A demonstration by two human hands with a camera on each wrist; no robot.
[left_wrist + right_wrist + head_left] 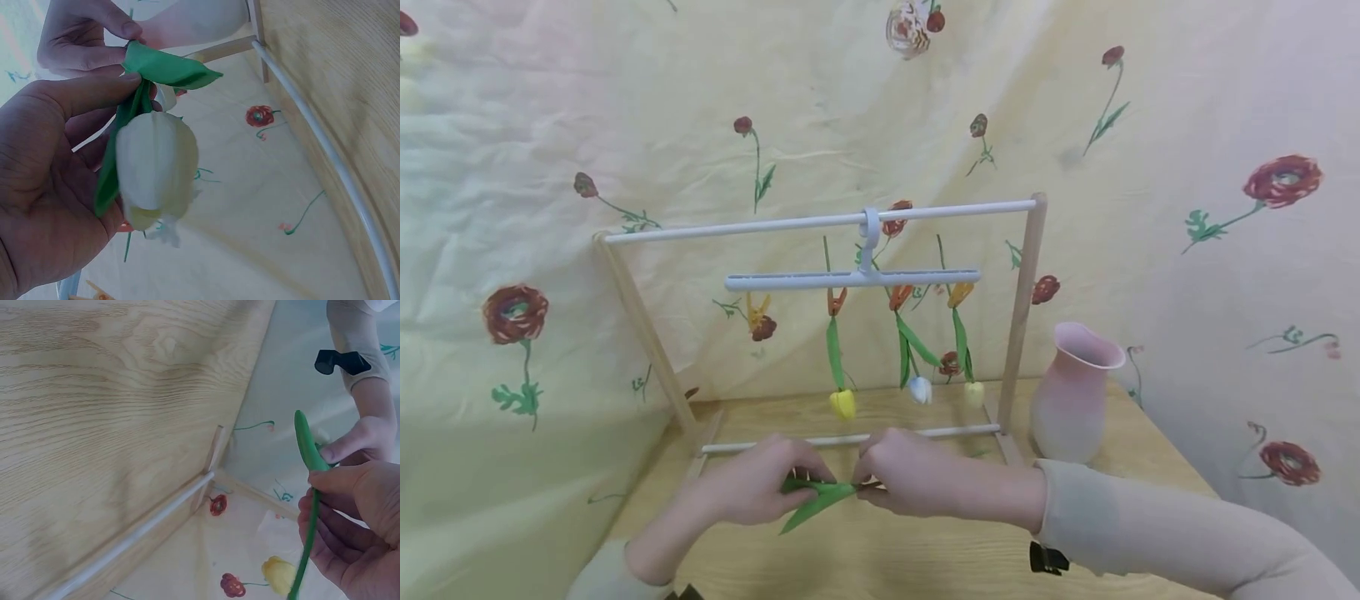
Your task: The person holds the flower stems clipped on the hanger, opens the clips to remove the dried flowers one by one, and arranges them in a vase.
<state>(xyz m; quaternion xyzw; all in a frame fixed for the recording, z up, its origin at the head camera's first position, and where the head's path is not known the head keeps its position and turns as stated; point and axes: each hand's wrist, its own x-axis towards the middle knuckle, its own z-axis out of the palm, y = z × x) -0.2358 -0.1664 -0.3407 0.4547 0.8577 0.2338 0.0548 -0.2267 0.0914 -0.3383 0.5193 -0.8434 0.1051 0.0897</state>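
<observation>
A white artificial tulip point(156, 162) with green leaves point(826, 500) is held between my two hands above the table, in front of the rack. My left hand point(767, 482) pinches it by the leaves and stem behind the blossom, thumb and fingers together. In the head view that hand hides the blossom. My right hand point(913, 475) grips the green stem point(305, 556) between thumb and fingers, close to the leaf base. The two hands are near each other, fingertips facing.
Behind the hands stands a wooden rack point(1024, 317) with a hanger point(805, 282) on its top bar. Clips hold a yellow tulip point(842, 404), a bluish-white tulip point(921, 390) and a pale yellow tulip point(973, 394) upside down. A yellow clip point(758, 312) hangs left. A pink-white vase point(1071, 408) stands right.
</observation>
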